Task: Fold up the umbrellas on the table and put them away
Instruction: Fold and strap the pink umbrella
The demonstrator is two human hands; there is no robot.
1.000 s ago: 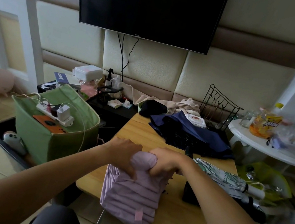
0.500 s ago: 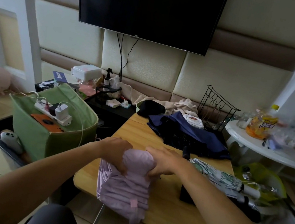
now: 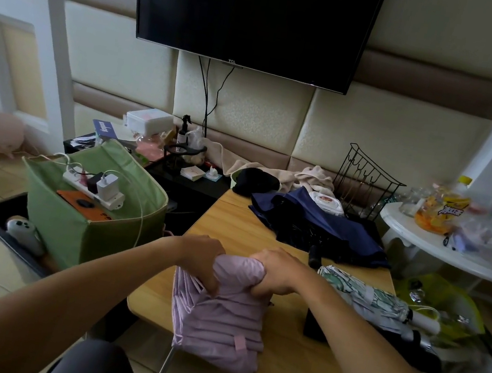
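Dim, soft daylight; wide-angle bending and blur toward edges

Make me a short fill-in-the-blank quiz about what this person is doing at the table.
1. Both hands, left and right, grip a ____ umbrella.
2. The leaf-print umbrella lies to the ____ of the right hand.
3. The power strip rests on the ____ bin.
4. The navy umbrella lies on the table below the wall-mounted ____.

Missing words: pink; right; green; TV
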